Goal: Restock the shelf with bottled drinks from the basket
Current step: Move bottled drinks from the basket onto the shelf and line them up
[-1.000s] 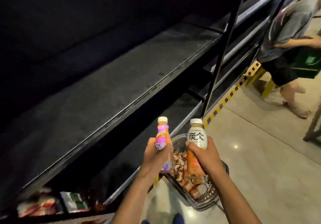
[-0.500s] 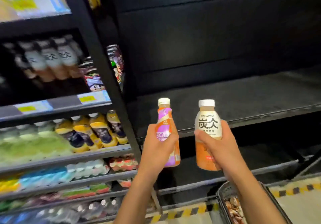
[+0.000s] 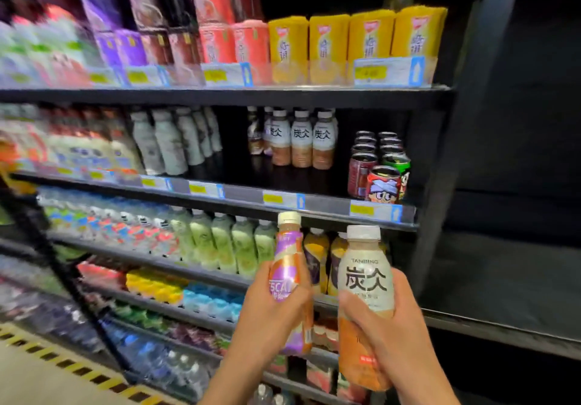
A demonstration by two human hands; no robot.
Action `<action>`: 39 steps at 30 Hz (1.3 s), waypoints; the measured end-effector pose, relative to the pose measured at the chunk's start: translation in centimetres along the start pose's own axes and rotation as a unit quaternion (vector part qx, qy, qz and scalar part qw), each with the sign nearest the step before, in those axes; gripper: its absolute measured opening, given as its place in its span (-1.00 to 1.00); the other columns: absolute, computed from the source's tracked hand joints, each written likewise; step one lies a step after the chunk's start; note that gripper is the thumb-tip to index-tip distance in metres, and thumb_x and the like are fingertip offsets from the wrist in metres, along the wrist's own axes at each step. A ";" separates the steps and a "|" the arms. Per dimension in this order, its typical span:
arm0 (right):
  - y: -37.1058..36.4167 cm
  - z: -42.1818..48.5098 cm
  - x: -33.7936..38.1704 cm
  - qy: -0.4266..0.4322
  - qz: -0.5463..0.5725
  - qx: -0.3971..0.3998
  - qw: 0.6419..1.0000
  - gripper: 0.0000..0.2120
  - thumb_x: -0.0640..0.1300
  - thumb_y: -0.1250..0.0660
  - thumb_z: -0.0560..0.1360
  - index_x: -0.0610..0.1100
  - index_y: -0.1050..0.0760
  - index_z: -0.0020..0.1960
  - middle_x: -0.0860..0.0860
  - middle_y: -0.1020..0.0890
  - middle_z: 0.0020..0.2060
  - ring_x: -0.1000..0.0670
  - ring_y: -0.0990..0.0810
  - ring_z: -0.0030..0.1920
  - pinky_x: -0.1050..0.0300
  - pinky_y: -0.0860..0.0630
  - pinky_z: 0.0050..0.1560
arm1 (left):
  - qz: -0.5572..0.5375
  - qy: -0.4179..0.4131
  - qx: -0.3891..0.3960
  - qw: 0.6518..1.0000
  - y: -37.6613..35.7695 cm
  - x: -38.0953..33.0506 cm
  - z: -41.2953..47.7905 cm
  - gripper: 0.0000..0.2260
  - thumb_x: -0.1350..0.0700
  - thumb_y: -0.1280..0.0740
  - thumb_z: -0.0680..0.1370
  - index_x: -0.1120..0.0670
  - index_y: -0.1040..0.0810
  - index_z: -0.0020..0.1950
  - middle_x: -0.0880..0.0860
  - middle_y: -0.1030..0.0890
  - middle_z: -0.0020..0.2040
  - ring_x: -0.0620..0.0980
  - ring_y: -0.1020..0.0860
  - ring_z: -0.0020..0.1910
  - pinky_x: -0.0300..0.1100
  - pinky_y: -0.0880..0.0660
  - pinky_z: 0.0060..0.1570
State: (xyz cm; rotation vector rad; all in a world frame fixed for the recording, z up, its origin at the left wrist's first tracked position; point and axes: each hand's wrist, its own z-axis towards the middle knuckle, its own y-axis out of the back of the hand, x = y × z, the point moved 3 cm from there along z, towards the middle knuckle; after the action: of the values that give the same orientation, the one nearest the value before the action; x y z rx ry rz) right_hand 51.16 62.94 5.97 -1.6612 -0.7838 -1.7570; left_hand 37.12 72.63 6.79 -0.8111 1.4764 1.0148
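Cream TANBING bottle [image 3: 366, 279] in right hand [image 3: 393, 332]

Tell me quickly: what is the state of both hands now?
Left hand: holding the purple bottle.
Right hand: holding the white bottle.

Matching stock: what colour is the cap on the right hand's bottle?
White cap, on the bottle in the right hand; head view shows it.
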 end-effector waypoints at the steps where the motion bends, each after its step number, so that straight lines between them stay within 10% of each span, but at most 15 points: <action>1: -1.2 0.5 0.3 0.003 -0.001 0.007 1.000 -0.53 -0.16 -0.55 0.37 0.02 -0.44 0.19 0.04 -0.64 -0.09 0.25 -0.61 -0.27 0.44 -0.44 -0.39 | -0.001 0.004 -0.003 1.000 1.1 0.0 0.7 -0.69 -0.07 -0.43 0.32 -0.05 -0.52 0.02 0.13 -0.65 -0.10 -0.05 -0.58 -0.25 -0.10 -0.53 -0.13; 12: -12.0 9.8 3.1 0.031 -0.020 0.024 0.999 -0.62 0.07 -0.54 0.32 0.16 -0.47 0.06 0.05 -0.67 -0.14 0.05 -0.67 -0.22 0.00 -0.64 -0.20 | -0.064 -0.041 -0.013 0.997 9.8 -1.5 12.7 -0.60 -0.03 -0.39 0.28 -0.01 -0.53 0.10 0.08 -0.60 -0.17 0.01 -0.58 -0.22 -0.01 -0.57 -0.13; 22: -18.1 19.7 6.7 -0.021 0.065 -0.010 0.998 -0.55 0.07 -0.52 0.34 -0.03 -0.50 0.16 -0.07 -0.67 -0.14 0.03 -0.65 -0.32 0.16 -0.54 -0.40 | -0.084 -0.015 0.076 0.993 13.6 -4.7 26.2 -0.47 -0.07 -0.42 0.22 0.12 -0.50 0.13 0.18 -0.61 -0.06 0.18 -0.62 -0.10 0.26 -0.55 0.08; 29: -19.9 25.7 6.9 -0.055 0.077 -0.083 0.992 -0.60 0.06 -0.52 0.35 -0.12 -0.52 0.07 -0.05 -0.67 -0.17 0.01 -0.68 -0.26 0.12 -0.58 -0.37 | -0.123 0.011 0.110 0.986 13.5 -4.9 36.0 -0.66 0.09 -0.37 0.37 0.26 -0.54 0.05 0.16 -0.62 -0.17 0.11 -0.60 -0.23 0.15 -0.55 0.07; 33: -21.3 29.0 6.1 -0.060 0.073 -0.112 0.989 -0.82 -0.12 -0.53 0.41 -0.11 -0.61 -0.03 -0.11 -0.72 -0.08 -0.06 -0.68 -0.21 -0.01 -0.66 -0.20 | -0.062 -0.054 0.123 0.989 13.2 -4.2 41.5 -0.35 0.06 -0.56 0.19 0.23 -0.53 0.24 0.13 -0.67 -0.05 0.05 -0.65 -0.16 -0.04 -0.58 -0.05; 39: -22.1 33.3 5.9 0.038 -0.023 -0.104 0.994 -0.44 -0.20 -0.66 0.18 -0.15 -0.59 0.14 -0.08 -0.73 -0.02 -0.04 -0.71 -0.05 -0.02 -0.64 0.01 | 0.051 -0.125 0.154 0.979 11.9 -4.3 46.5 -0.64 0.31 -0.56 0.35 0.03 -0.52 0.01 0.02 -0.65 -0.05 -0.07 -0.62 -0.10 -0.17 -0.59 0.02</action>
State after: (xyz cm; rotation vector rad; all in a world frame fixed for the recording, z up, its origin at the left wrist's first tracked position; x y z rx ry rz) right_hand 55.80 102.43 12.94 -1.7073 -0.6273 -1.9798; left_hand 45.51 119.74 12.12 -0.3744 1.4205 0.8980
